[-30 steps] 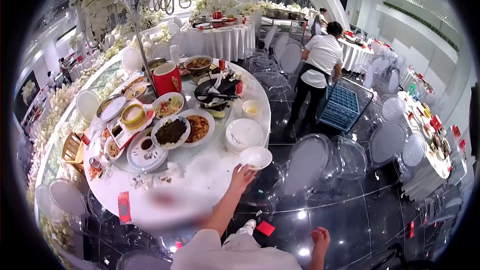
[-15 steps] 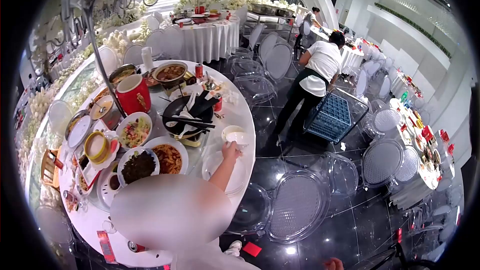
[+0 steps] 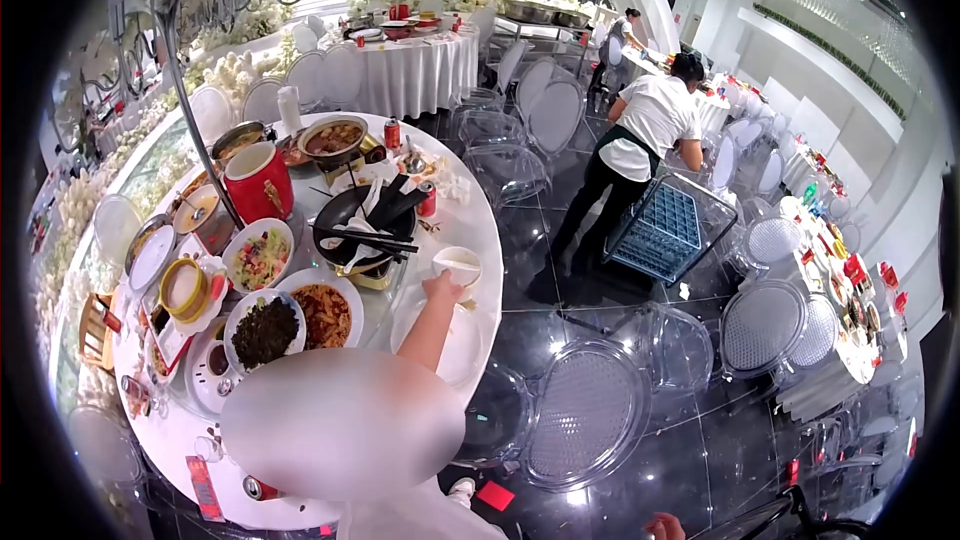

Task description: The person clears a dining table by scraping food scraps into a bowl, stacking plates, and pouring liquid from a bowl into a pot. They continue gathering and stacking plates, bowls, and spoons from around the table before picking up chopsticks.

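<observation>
Left grip [image 3: 443, 286]: partly closed, fingers on the near rim of a white bowl [image 3: 459, 264], near the right edge of the round desk [image 3: 480, 218], centre of the frame. Right grip [image 3: 664, 527]: partly visible at the bottom edge, right of centre; opening and contents cannot be told.

Left of the frame: a wooden chair [image 3: 96, 332] stands beside the desk. On the desk, left to right: a yellow round container [image 3: 184, 290]; a red bucket [image 3: 259, 183], upright; a plate of dark food [image 3: 264, 331], touching a plate of reddish food [image 3: 326, 316]; a black pan [image 3: 350, 227] with dark utensils across it; a red can [image 3: 427, 200], above and left of the bowl. White dishware [image 3: 462, 340] lies below the bowl, partly behind the forearm.

Right of centre: a red packet [image 3: 495, 496] on the floor; a person in a white top [image 3: 652, 120] bends beside a blue crate [image 3: 662, 229].
</observation>
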Tool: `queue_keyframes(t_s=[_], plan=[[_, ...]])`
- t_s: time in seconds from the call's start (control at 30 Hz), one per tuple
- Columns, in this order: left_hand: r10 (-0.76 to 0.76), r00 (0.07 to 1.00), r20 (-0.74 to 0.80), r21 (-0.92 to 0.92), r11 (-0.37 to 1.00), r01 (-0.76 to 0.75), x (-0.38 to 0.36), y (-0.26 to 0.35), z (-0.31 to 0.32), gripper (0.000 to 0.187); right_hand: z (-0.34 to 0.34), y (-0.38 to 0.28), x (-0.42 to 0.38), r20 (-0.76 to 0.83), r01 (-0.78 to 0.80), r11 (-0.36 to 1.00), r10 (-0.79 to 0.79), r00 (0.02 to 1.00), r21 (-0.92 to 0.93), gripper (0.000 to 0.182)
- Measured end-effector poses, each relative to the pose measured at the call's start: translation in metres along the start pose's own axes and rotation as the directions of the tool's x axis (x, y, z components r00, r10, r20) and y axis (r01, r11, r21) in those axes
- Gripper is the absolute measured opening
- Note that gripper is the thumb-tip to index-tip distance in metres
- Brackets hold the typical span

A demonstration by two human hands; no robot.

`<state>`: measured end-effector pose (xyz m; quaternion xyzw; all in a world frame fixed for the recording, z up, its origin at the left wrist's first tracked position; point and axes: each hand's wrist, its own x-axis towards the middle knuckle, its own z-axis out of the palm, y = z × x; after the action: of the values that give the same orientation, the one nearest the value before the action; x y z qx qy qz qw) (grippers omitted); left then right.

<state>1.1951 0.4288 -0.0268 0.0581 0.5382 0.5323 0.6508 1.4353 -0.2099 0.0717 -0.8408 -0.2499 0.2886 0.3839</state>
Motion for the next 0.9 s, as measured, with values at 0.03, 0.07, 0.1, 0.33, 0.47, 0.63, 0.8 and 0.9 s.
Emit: queue_keyframes(t_s=[0.03,0.07,0.1,0.33,0.47,0.63,0.8,0.9], plan=[[-0.056,0.998,0.019,-0.035,0.998,0.057,-0.004,0.003,0.001,0.050,-0.001,-0.018,-0.004,0.032,-0.024,0.999,0.023,0.999,0.037,0.032],[-0.048,0.999,0.016,-0.033,0.998,0.048,-0.010,0.007,0.001,0.050,-0.003,-0.025,-0.006,0.068,-0.052,0.996,0.048,0.997,0.071,0.032],[-0.067,0.992,0.106,-0.067,0.995,0.075,-0.020,0.009,-0.001,0.053,-0.006,-0.020,-0.006,0.077,-0.054,0.996,0.048,0.996,0.075,0.032],[0.016,0.910,0.414,-0.093,0.995,0.025,-0.174,-0.052,-0.062,0.049,-0.032,0.095,0.019,0.167,0.372,0.917,-0.348,0.923,-0.144,0.024],[0.004,0.920,0.391,-0.185,0.980,0.074,-0.289,-0.129,-0.134,0.048,-0.075,0.105,0.012,0.278,0.154,0.985,-0.128,0.952,-0.075,0.027],[0.175,0.950,0.256,-0.204,0.971,-0.124,-0.432,-0.216,-0.172,0.038,-0.146,0.203,-0.001,0.189,0.077,0.994,-0.090,0.978,0.077,0.036],[0.270,0.786,0.556,0.023,0.940,-0.339,-0.521,-0.248,-0.085,0.039,-0.211,0.175,-0.034,-0.085,0.182,0.981,-0.188,0.978,-0.068,0.024],[0.060,0.749,0.660,0.164,0.961,-0.222,-0.560,-0.280,-0.037,0.036,-0.213,0.202,-0.021,-0.108,0.119,0.990,-0.111,0.988,0.074,0.026]])
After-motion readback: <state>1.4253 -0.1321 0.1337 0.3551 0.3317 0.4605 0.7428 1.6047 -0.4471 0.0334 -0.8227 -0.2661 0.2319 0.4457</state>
